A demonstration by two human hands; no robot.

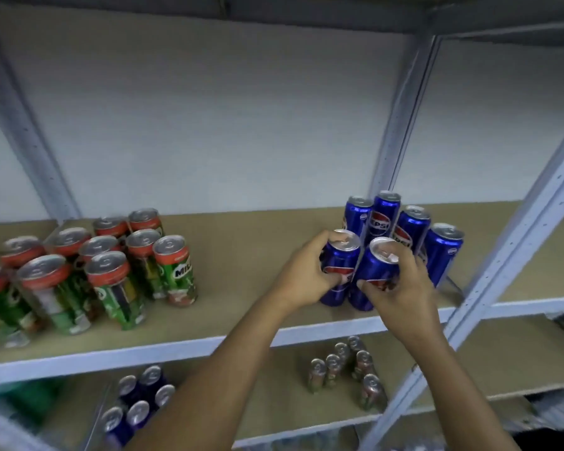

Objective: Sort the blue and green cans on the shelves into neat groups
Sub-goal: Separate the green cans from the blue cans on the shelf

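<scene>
Hands (302, 275) gripping blue cans (339, 271), tan shelf board (258, 255), pale wall (225, 125)

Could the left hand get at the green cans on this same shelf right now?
Probably not yet: the left hand grips a blue can. The bare shelf toward the green cans looks unobstructed.

Glossy metal cans on matt board shelving

The blue cans (385, 222) are seen as glossy metal with bare silvery lids; the green cans (118, 288) are printed metal with a duller sheen. The shelf board (258, 255) looks like matt, slightly rough fibreboard, edged by smooth painted metal framing (515, 242).
</scene>
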